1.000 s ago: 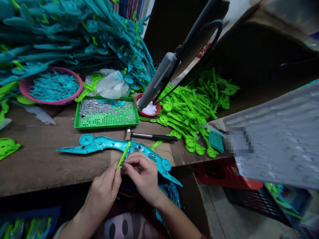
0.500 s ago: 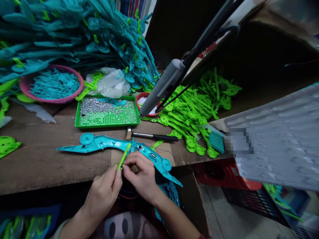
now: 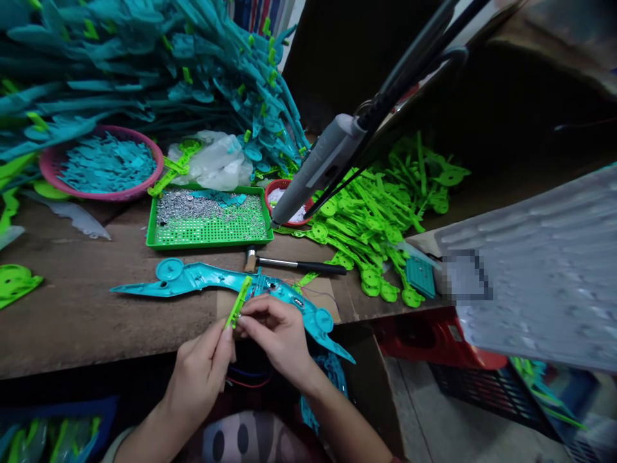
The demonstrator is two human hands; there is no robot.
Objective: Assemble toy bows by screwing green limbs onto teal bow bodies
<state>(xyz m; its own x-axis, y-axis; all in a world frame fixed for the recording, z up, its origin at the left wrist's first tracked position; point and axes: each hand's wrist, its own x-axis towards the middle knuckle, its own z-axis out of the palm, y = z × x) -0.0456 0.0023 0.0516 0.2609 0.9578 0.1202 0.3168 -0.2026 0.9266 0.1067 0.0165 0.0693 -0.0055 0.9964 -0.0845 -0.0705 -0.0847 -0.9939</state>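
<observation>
A: Green strip (image 3: pixel 238 301)?
B: Front edge of the bench (image 3: pixel 72 321), tilted over the teal shell (image 3: pixel 202 280). Left hand (image 3: pixel 200 370) pinches its lower end. Right hand (image 3: pixel 277 334) fingertips are closed tight against it, can't tell on what.
A: Around?
B: Worn brown board. Hammer (image 3: pixel 294 263) and screw tray (image 3: pixel 209 218) behind, green parts pile (image 3: pixel 380 212) right, hanging screwdriver (image 3: pixel 321 170) above.

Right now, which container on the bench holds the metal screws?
The green rectangular tray, heaped with silver screws. The pink basket holds teal parts, and the red bowl holds white pieces.
</observation>
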